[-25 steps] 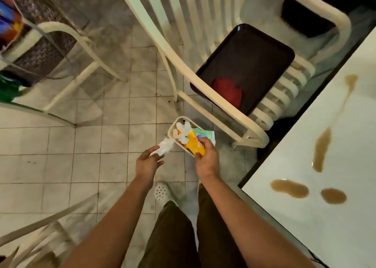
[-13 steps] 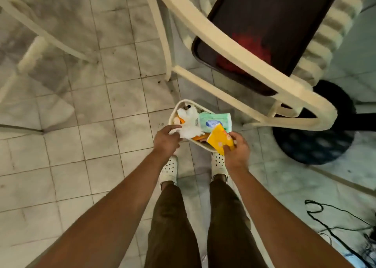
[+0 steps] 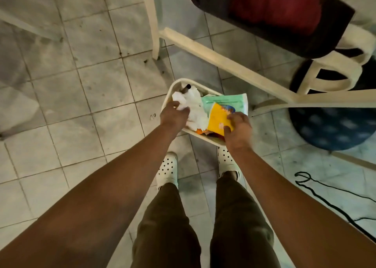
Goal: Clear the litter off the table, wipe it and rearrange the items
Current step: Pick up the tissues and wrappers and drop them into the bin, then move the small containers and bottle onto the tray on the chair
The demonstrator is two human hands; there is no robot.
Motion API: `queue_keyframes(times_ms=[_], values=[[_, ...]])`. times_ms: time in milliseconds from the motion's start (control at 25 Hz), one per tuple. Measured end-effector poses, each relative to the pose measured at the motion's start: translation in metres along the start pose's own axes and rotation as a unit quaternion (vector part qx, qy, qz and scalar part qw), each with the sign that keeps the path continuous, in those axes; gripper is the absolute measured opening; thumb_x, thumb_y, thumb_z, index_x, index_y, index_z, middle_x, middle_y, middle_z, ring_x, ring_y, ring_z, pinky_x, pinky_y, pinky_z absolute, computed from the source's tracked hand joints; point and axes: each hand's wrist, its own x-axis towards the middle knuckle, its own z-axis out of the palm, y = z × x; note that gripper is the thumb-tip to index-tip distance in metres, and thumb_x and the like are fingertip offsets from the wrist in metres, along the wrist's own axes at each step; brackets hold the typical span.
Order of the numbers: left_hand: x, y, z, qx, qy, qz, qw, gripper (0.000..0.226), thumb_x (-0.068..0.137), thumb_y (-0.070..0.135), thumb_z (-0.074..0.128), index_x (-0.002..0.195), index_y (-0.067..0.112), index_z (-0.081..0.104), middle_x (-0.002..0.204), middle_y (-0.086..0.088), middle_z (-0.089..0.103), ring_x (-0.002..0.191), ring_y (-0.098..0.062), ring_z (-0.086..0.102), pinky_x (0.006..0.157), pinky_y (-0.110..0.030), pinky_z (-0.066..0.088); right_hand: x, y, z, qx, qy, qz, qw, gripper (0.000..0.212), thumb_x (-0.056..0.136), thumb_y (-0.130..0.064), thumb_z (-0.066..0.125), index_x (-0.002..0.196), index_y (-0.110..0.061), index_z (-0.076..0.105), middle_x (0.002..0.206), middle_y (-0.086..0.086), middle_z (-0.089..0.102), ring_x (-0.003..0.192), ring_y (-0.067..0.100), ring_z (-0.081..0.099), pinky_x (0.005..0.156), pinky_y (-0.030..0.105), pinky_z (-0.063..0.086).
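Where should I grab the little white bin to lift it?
Grab the bin by its bare far-left rim, coming from above. That curved edge sticks up clear, while tissue and wrappers pile over the rest and both hands cover the near side.

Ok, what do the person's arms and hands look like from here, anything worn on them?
Both forearms are bare to the frame edge, with no sleeves, gloves or watch in view. The left hand seems to carry a small ring on one finger, though it is too small to be sure. The right hand shows no jewellery. Lower down are dark olive trousers and white perforated clogs.
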Motion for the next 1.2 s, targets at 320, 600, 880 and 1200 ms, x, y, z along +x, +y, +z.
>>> queue_keyframes(times_ms=[320,600,880,1200], values=[[-0.021,-0.012,-0.004,0.053,0.132,0.057,0.988,0.056,0.089,0.043,0.053,0.136,0.015,0.041,0.136,-0.008,0.048,0.123,-0.026,0.047,0.092,-0.028,0.037,-0.019,0.01,-0.008,0.038,-0.001,0.034,0.999,0.035,0.091,-0.011,0.05,0.126,-0.018,0.052,0.135,0.006,0.048,0.118,0.023,0.049,0.082,0.023,0.042],[-0.111,0.016,-0.044,0.047,0.036,0.053,0.997,0.027,0.085,0.022,0.057,0.113,0.023,0.06,0.12,-0.008,0.061,0.109,-0.028,0.058,0.089,-0.034,0.047,-0.074,-0.013,-0.061,0.082,-0.036,0.018,0.996,0.027,0.09,-0.01,0.05,0.114,-0.019,0.059,0.12,0.006,0.057,0.101,0.02,0.055,0.077,0.025,0.046],[-0.29,0.103,-0.098,0.041,-0.039,0.187,0.981,0.022,0.089,0.012,0.054,0.108,0.015,0.063,0.105,-0.006,0.063,0.09,-0.021,0.059,0.077,-0.029,0.045,-0.184,-0.104,-0.193,0.19,0.005,-0.056,0.98,0.025,0.088,-0.005,0.052,0.11,-0.009,0.061,0.108,0.009,0.064,0.088,0.018,0.057,0.078,0.022,0.04],[-0.465,0.202,-0.075,0.016,-0.091,0.329,0.94,0.023,0.09,0.013,0.053,0.111,0.013,0.062,0.089,-0.001,0.06,0.075,-0.012,0.055,0.057,-0.019,0.039,-0.273,-0.136,-0.385,0.261,0.133,-0.173,0.94,0.022,0.085,-0.006,0.057,0.106,-0.008,0.063,0.099,0.006,0.064,0.093,0.018,0.058,0.086,0.022,0.042]])
